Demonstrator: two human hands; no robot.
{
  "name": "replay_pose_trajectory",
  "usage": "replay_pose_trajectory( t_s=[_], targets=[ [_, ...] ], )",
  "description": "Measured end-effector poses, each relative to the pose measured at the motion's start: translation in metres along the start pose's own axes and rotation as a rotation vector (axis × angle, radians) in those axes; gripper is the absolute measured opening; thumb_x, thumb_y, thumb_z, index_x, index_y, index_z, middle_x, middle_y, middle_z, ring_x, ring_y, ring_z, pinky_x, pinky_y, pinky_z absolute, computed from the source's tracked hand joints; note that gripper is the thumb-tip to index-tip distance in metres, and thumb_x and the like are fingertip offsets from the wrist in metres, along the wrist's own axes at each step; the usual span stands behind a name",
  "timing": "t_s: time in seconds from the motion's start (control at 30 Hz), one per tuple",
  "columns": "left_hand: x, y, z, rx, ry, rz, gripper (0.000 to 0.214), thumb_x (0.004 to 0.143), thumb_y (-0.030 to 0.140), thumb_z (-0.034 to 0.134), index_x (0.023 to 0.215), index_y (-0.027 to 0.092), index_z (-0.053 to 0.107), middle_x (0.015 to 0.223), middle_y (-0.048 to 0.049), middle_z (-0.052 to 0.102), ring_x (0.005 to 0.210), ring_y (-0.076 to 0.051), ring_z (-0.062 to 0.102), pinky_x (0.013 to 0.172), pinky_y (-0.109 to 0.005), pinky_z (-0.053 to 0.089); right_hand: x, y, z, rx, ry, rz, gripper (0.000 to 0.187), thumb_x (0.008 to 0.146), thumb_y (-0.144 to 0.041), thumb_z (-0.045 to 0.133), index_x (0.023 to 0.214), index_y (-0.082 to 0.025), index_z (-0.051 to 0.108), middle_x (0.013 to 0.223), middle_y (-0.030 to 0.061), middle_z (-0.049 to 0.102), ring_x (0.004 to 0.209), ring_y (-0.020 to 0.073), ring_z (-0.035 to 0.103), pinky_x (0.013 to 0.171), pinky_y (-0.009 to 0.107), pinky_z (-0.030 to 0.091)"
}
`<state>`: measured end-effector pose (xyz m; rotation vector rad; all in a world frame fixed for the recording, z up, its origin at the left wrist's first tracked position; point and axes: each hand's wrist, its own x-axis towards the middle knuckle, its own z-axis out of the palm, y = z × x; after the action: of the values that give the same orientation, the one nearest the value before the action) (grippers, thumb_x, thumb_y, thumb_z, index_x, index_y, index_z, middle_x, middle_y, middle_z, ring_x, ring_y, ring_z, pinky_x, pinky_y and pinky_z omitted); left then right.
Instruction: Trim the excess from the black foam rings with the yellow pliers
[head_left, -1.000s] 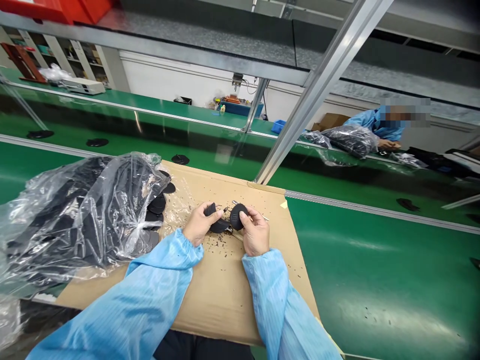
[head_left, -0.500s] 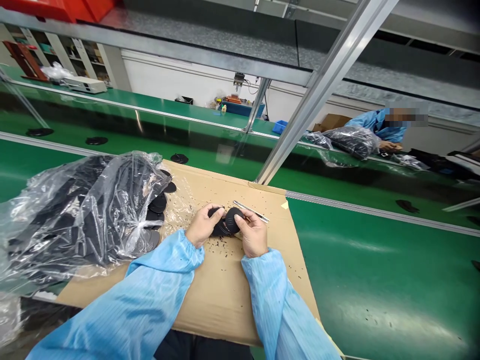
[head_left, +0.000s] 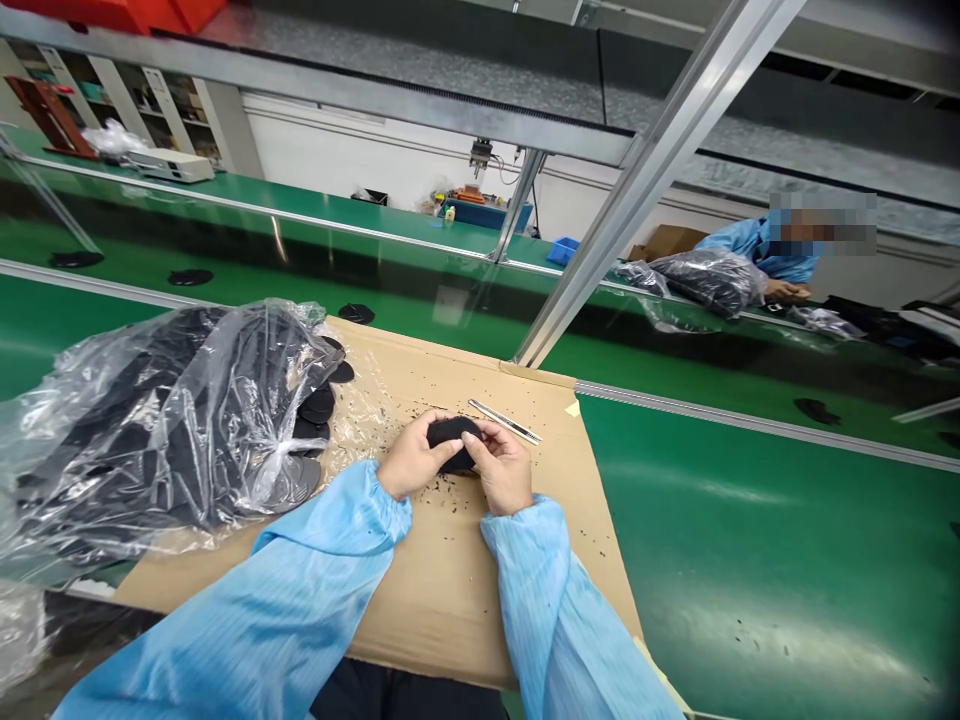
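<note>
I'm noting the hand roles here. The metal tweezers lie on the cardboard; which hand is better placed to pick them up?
Probably the right hand: the tweezers lie just beyond its fingers, while the left hand sits on the far side of the black pad both hands hold.

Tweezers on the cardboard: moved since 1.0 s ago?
Cannot tell. The tweezers now lie in full view on the cardboard sheet beyond the hands; earlier the right hand mostly hid them.

Both hands cover most of the small black rounded pad (head_left: 452,432), so its full shape cannot be told. The crumpled clear plastic bag of black pieces (head_left: 161,420) runs off the left edge. Black crumbs on the brown cardboard sheet (head_left: 450,590) are too small to identify.
</note>
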<state>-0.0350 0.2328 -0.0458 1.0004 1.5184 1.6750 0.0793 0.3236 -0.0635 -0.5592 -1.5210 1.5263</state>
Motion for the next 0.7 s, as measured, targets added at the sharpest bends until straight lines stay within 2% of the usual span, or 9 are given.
replay_pose_trajectory(
  t_s=[0.17,0.3,0.37,0.5,0.63,0.7],
  targets=[
    [-0.001,0.001,-0.001,-0.015,-0.011,0.013,0.041,0.071,0.034,0.069,0.104,0.014,0.056,0.099,-0.0077,0.063,0.094,-0.021,0.059,0.088,-0.035,0.046,-0.001,-0.004,0.0,-0.012,-0.021,0.05,0.039,0.07,-0.043,0.081,0.094,-0.016,0.067,0.089,0.0064,0.064,0.078,0.0196,0.059,0.074,0.03,0.05],
    [-0.002,0.003,-0.004,-0.048,-0.059,-0.004,0.043,0.071,0.036,0.071,0.105,0.014,0.056,0.099,-0.0075,0.062,0.092,-0.02,0.058,0.085,-0.033,0.046,-0.002,-0.013,-0.004,-0.113,-0.036,0.035,0.042,0.077,-0.054,0.074,0.092,-0.016,0.062,0.079,0.0025,0.06,0.066,0.0158,0.053,0.059,0.024,0.046],
    [-0.002,0.004,-0.005,-0.087,-0.108,-0.003,0.045,0.071,0.036,0.072,0.107,0.014,0.056,0.101,-0.0072,0.061,0.092,-0.02,0.057,0.084,-0.031,0.046,-0.002,-0.017,-0.007,-0.238,-0.113,0.005,0.042,0.082,-0.058,0.066,0.079,-0.016,0.059,0.068,0.0001,0.054,0.059,0.0141,0.047,0.052,0.022,0.039],
    [-0.004,0.006,-0.006,-0.185,-0.17,-0.002,0.054,0.069,0.039,0.075,0.113,0.015,0.054,0.103,-0.0075,0.06,0.094,-0.02,0.057,0.085,-0.03,0.046,0.0,-0.025,-0.013,-0.465,-0.341,-0.055,0.057,0.092,-0.064,0.049,0.06,-0.016,0.055,0.057,-0.0001,0.045,0.053,0.0135,0.04,0.047,0.023,0.03],
    [-0.005,0.006,-0.006,-0.19,-0.161,0.006,0.061,0.067,0.04,0.078,0.117,0.015,0.053,0.107,-0.0089,0.059,0.1,-0.022,0.056,0.089,-0.031,0.045,0.0,-0.027,-0.017,-0.488,-0.424,-0.04,0.067,0.093,-0.068,0.044,0.049,-0.017,0.045,0.049,-0.0009,0.037,0.046,0.0115,0.032,0.041,0.022,0.021],
    [-0.005,0.005,-0.007,-0.18,-0.154,0.002,0.063,0.067,0.039,0.079,0.119,0.015,0.051,0.107,-0.0094,0.059,0.1,-0.022,0.057,0.089,-0.032,0.045,0.0,-0.026,-0.017,-0.457,-0.433,-0.027,0.067,0.091,-0.069,0.046,0.049,-0.017,0.045,0.048,-0.0011,0.037,0.045,0.0115,0.032,0.041,0.022,0.021]
  ],
)
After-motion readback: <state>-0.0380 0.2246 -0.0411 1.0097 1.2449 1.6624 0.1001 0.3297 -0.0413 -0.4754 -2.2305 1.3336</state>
